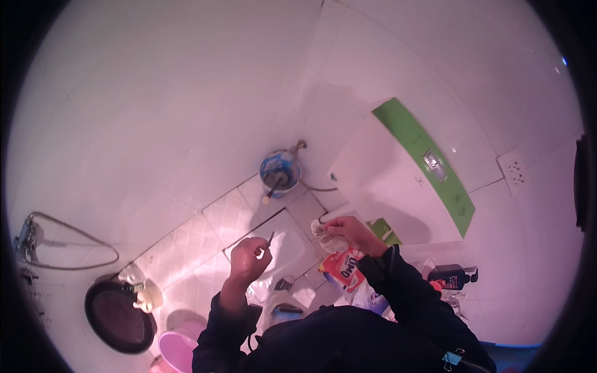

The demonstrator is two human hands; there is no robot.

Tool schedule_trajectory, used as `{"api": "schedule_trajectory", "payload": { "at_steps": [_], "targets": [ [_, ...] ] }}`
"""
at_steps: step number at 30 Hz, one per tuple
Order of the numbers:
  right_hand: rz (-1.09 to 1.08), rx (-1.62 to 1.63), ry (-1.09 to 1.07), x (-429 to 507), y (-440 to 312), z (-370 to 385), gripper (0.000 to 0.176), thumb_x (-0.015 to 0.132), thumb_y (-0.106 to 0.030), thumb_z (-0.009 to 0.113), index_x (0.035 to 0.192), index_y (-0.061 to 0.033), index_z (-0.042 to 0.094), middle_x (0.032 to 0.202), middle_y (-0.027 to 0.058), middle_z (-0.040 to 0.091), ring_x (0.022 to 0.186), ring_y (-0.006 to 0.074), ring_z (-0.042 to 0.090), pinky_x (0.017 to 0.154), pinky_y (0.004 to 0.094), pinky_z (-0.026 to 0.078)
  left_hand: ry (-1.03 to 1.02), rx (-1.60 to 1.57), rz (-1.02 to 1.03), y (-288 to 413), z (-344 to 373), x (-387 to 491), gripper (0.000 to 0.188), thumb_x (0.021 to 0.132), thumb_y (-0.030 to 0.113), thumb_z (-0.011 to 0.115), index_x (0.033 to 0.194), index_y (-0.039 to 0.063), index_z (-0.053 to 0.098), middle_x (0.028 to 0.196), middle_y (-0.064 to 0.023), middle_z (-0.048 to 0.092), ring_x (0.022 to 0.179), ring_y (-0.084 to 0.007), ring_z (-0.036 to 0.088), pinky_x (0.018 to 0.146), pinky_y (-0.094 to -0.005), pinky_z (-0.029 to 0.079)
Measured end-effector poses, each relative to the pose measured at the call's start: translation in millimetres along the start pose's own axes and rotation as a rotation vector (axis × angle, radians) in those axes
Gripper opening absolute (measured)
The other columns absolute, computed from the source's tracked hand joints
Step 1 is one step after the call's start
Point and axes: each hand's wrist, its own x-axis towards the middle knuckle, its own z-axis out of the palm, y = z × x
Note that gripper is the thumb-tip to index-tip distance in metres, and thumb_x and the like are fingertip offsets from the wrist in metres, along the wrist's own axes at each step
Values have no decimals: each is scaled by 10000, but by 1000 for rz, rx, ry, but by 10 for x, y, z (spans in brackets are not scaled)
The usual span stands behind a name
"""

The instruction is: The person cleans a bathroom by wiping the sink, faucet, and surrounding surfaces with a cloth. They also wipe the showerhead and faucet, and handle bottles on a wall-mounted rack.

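Observation:
My left hand [250,258] pinches a small, thin dark stick-like piece [271,239] between thumb and fingers; its exact kind is too small to tell. My right hand [353,232] has its fingertips on a crumpled whitish piece [332,242], which could be a thin bag or cloth. Under that hand, an orange-red OMO detergent bag [344,271] lies at an angle. Below and between my hands is a pale rectangular surface [291,242] at floor level.
A white appliance with a green panel [419,163] stands at right. In the corner is a blue patterned bucket [281,170] holding a handled tool. At left are a dark oval basin [119,321], a pink bucket [177,347] and a shower hose [88,235]. A dark pump bottle [447,279] is at right.

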Motion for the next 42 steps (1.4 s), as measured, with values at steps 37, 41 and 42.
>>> {"api": "schedule_trajectory", "payload": {
  "at_steps": [37, 41, 42],
  "targets": [
    [-659, -987, -900, -1304, 490, 2162, 137, 836, -136, 582, 814, -10, 632, 633, 107, 602, 578, 201, 595, 557, 317, 458, 270, 224, -167, 370, 74, -3127, 144, 617, 105, 565, 746, 56, 605, 720, -118, 587, 780, -321, 580, 658, -428, 485],
    [-390, -1020, -1110, -1595, 767, 2571, 231, 859, -224, 567, 756, -29, 634, 586, 57, 586, 570, 142, 577, 556, 301, 455, 371, 217, -303, 513, 47, -3850, 144, 608, 113, 561, 730, 57, 613, 720, -122, 596, 775, -326, 585, 660, -436, 485],
    [-269, -1070, -1123, -1669, 796, 2702, 230, 870, -212, 550, 754, -36, 642, 585, 31, 584, 556, 117, 552, 549, 271, 444, 425, 230, -314, 501, 65, -4012, 145, 611, 126, 564, 729, 59, 616, 720, -119, 599, 772, -324, 586, 660, -430, 486]
  ]
}}
